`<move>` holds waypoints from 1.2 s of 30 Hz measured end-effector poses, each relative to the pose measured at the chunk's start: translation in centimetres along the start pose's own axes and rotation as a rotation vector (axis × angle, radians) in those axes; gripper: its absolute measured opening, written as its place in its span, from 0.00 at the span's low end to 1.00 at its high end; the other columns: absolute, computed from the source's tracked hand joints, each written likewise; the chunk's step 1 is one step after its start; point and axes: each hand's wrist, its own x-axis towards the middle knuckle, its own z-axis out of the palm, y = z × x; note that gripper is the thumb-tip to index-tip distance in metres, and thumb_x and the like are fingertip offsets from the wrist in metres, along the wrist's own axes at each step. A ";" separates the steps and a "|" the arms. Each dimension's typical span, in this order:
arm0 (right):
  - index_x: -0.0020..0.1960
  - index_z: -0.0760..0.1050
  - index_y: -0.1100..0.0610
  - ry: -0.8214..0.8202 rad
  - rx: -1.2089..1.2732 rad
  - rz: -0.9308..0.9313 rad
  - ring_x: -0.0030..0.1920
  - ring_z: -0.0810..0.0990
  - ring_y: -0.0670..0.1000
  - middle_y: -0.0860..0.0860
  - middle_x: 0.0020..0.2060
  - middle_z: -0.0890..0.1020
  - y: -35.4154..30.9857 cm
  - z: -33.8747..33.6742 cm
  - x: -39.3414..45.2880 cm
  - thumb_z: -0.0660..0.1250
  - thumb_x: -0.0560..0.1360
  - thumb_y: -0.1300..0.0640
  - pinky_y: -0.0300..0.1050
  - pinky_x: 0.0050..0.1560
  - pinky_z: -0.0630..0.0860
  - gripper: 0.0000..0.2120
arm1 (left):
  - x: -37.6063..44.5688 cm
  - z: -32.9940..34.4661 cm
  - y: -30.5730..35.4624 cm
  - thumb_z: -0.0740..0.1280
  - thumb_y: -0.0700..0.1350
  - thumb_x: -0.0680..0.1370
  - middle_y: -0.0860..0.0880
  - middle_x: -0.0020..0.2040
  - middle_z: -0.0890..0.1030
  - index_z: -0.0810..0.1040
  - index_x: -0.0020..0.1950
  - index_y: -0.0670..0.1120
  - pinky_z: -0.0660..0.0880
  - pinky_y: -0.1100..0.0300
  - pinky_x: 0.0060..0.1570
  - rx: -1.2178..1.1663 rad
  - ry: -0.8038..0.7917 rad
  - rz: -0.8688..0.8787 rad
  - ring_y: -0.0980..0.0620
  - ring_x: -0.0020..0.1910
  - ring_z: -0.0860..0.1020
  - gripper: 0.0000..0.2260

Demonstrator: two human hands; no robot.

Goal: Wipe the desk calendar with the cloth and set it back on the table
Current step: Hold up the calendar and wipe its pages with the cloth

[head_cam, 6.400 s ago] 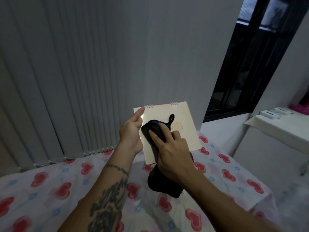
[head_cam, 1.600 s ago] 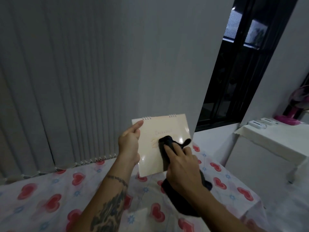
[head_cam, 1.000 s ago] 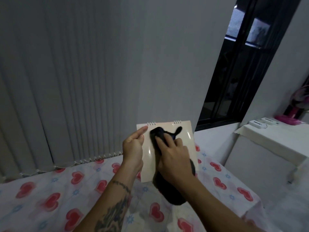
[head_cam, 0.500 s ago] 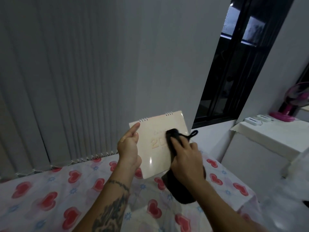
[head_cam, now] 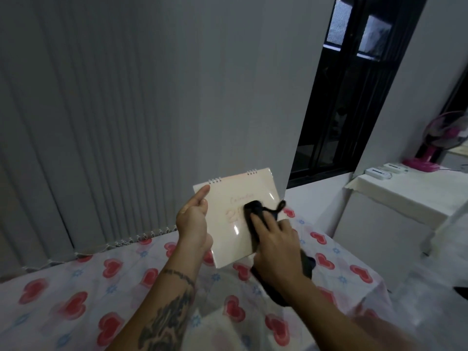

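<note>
A cream spiral-bound desk calendar (head_cam: 228, 198) is held up in the air above the table, its glossy front facing me. My left hand (head_cam: 193, 221) grips its left edge, thumb on the front. My right hand (head_cam: 273, 239) presses a black cloth (head_cam: 254, 207) against the right middle of the front, over the printed numbers. The rest of the cloth hangs down below my right wrist (head_cam: 307, 264).
Below lies a table (head_cam: 76, 295) under a white cover with red hearts. Grey vertical blinds (head_cam: 88, 122) hang behind. At right stand a dark window (head_cam: 354, 97), a white side table (head_cam: 405, 193) with small white devices, and a pink fan (head_cam: 445, 143).
My right hand has rubbed the cloth back and forth across the calendar front, from the upper left area to the right middle. My left hand keeps its hold on the left edge.
</note>
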 end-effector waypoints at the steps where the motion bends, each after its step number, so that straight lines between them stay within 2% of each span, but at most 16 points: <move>1: 0.74 0.61 0.47 -0.006 0.016 -0.061 0.53 0.70 0.53 0.49 0.70 0.69 -1.0 0.3 -1.1 0.64 0.70 0.55 0.50 0.49 0.72 0.33 | 0.2 0.3 0.3 0.64 0.37 0.80 0.52 0.60 0.81 0.87 0.42 0.58 0.72 0.60 0.61 0.006 0.017 0.010 0.57 0.57 0.78 0.19; 4: 0.72 0.65 0.48 -0.067 0.048 -0.197 0.49 0.72 0.54 0.50 0.70 0.70 -2.2 1.4 -4.0 0.59 0.67 0.54 0.50 0.43 0.73 0.32 | 0.6 0.5 0.9 0.63 0.37 0.80 0.47 0.62 0.81 0.88 0.41 0.59 0.73 0.51 0.66 -0.024 0.048 0.017 0.49 0.63 0.78 0.20; 7: 0.71 0.69 0.49 -0.117 0.025 -0.188 0.51 0.73 0.56 0.50 0.71 0.71 0.0 1.7 -4.2 0.65 0.66 0.59 0.50 0.44 0.74 0.33 | 1.0 0.0 1.0 0.63 0.38 0.80 0.48 0.62 0.81 0.88 0.43 0.61 0.76 0.46 0.63 -0.043 0.052 0.004 0.45 0.63 0.78 0.20; 11: 0.74 0.66 0.50 -0.058 0.006 0.016 0.54 0.70 0.54 0.49 0.72 0.70 2.2 1.2 -2.9 0.62 0.71 0.61 0.47 0.47 0.69 0.31 | 1.0 0.0 1.7 0.63 0.40 0.81 0.49 0.54 0.85 0.88 0.46 0.59 0.83 0.44 0.50 -0.083 0.059 -0.044 0.43 0.52 0.83 0.17; 15: 0.72 0.70 0.51 0.002 0.033 -0.027 0.53 0.72 0.55 0.51 0.69 0.73 0.4 0.2 -3.2 0.64 0.69 0.57 0.50 0.45 0.72 0.30 | 1.2 0.4 2.3 0.64 0.42 0.81 0.52 0.51 0.85 0.87 0.45 0.61 0.83 0.51 0.40 -0.095 0.052 -0.038 0.47 0.45 0.83 0.17; 17: 0.71 0.68 0.49 -0.020 0.018 -0.132 0.52 0.72 0.55 0.50 0.69 0.72 -1.4 0.4 -3.8 0.66 0.68 0.56 0.50 0.44 0.72 0.31 | 0.9 1.0 1.7 0.63 0.40 0.81 0.51 0.52 0.85 0.88 0.44 0.61 0.83 0.50 0.47 -0.075 0.027 -0.010 0.48 0.48 0.83 0.18; 19: 0.70 0.68 0.49 -0.045 0.021 -0.208 0.50 0.71 0.55 0.50 0.69 0.71 -2.6 0.8 -4.1 0.61 0.67 0.58 0.50 0.43 0.69 0.31 | 0.5 1.5 1.0 0.63 0.39 0.81 0.49 0.55 0.84 0.88 0.44 0.59 0.82 0.47 0.54 -0.076 0.001 -0.010 0.45 0.53 0.82 0.19; 21: 0.69 0.70 0.49 -0.051 0.009 -0.252 0.49 0.71 0.55 0.49 0.69 0.71 -2.1 0.6 -3.4 0.57 0.67 0.57 0.49 0.42 0.70 0.29 | 0.4 1.4 0.8 0.63 0.39 0.81 0.48 0.59 0.82 0.88 0.45 0.58 0.81 0.45 0.54 -0.122 0.010 -0.042 0.44 0.55 0.81 0.18; 22: 0.69 0.70 0.49 -0.054 -0.005 -0.254 0.50 0.72 0.55 0.49 0.69 0.72 -1.3 0.4 -2.9 0.59 0.68 0.58 0.49 0.43 0.71 0.29 | 0.6 1.3 1.0 0.63 0.38 0.81 0.48 0.62 0.80 0.88 0.45 0.57 0.81 0.45 0.56 -0.135 0.022 -0.052 0.43 0.58 0.81 0.18; 23: 0.70 0.70 0.49 -0.058 -0.016 -0.225 0.51 0.72 0.56 0.50 0.70 0.72 -0.4 0.2 -2.4 0.62 0.67 0.59 0.49 0.44 0.72 0.30 | 0.9 1.0 1.2 0.63 0.38 0.80 0.48 0.64 0.80 0.88 0.45 0.57 0.81 0.46 0.56 -0.135 0.032 -0.053 0.44 0.59 0.80 0.18; 25: 0.71 0.70 0.49 -0.039 -0.016 -0.080 0.52 0.72 0.55 0.50 0.70 0.72 1.7 -0.2 -1.1 0.66 0.68 0.61 0.50 0.46 0.72 0.32 | 1.3 0.5 1.6 0.64 0.37 0.80 0.49 0.58 0.84 0.88 0.45 0.57 0.83 0.50 0.50 -0.117 0.034 -0.049 0.45 0.53 0.82 0.18; 28: 0.73 0.67 0.49 0.017 -0.030 0.060 0.53 0.70 0.55 0.50 0.70 0.71 3.0 -0.7 0.3 0.64 0.72 0.61 0.50 0.48 0.71 0.30 | 1.1 0.4 1.4 0.63 0.39 0.81 0.51 0.52 0.85 0.88 0.46 0.59 0.83 0.49 0.44 -0.053 0.011 -0.057 0.46 0.46 0.83 0.18; 30: 0.73 0.66 0.50 0.009 -0.043 -0.013 0.53 0.70 0.55 0.50 0.69 0.72 2.1 -0.6 0.2 0.64 0.71 0.60 0.51 0.48 0.72 0.31 | 0.7 0.8 0.8 0.63 0.39 0.81 0.52 0.53 0.84 0.88 0.44 0.60 0.82 0.50 0.51 0.006 -0.008 -0.027 0.50 0.50 0.82 0.19; 32: 0.73 0.65 0.49 -0.042 -0.028 -0.127 0.52 0.71 0.54 0.50 0.69 0.72 0.8 -0.2 -0.5 0.64 0.70 0.56 0.51 0.48 0.73 0.32 | 0.4 1.4 0.0 0.62 0.37 0.81 0.53 0.60 0.82 0.87 0.41 0.60 0.73 0.53 0.65 0.064 -0.025 0.005 0.54 0.59 0.78 0.21; 33: 0.73 0.65 0.49 -0.063 -0.011 -0.163 0.53 0.71 0.54 0.50 0.70 0.71 0.6 0.0 -0.8 0.63 0.70 0.54 0.50 0.49 0.74 0.31 | 0.1 1.7 -0.2 0.62 0.37 0.81 0.54 0.62 0.80 0.87 0.40 0.59 0.69 0.55 0.68 0.075 -0.035 0.001 0.56 0.61 0.76 0.22; 36: 0.74 0.65 0.48 -0.086 0.058 -0.116 0.54 0.70 0.54 0.50 0.73 0.68 1.9 0.0 -0.4 0.58 0.71 0.55 0.50 0.51 0.74 0.30 | -0.3 1.7 -0.8 0.62 0.37 0.81 0.58 0.56 0.80 0.87 0.39 0.60 0.66 0.53 0.71 0.089 -0.053 -0.027 0.57 0.61 0.74 0.23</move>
